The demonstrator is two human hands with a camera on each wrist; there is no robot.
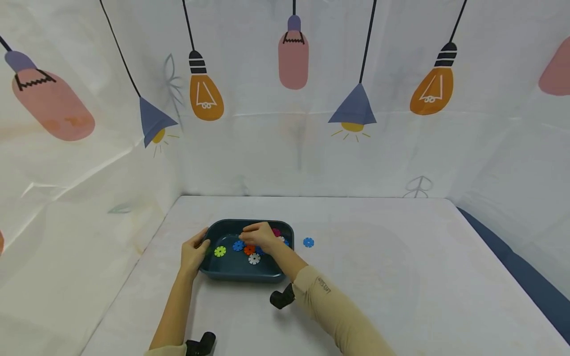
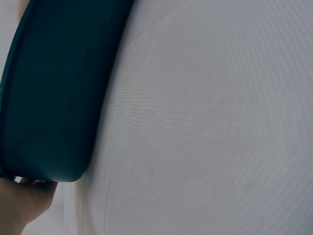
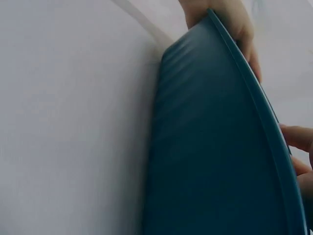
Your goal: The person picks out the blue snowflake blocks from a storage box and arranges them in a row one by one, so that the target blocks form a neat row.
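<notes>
The left hand (image 1: 193,251) grips the dark teal tray (image 1: 240,275) by its end; the right hand (image 1: 260,236) reaches over the notched plastic discs (image 1: 249,250) inside, too small to tell whether it pinches one. A leftward tug could scatter them; a careless right wrist might knock the blue disc (image 1: 308,242) to its right.

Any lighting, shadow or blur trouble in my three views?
Head: bright, snowflake discs readable by colour; left wrist: dim, teal tray very dark, faint ripple pattern across the white tabletop; right wrist: soft detail, blurry-edged shadow beside the tray.
</notes>
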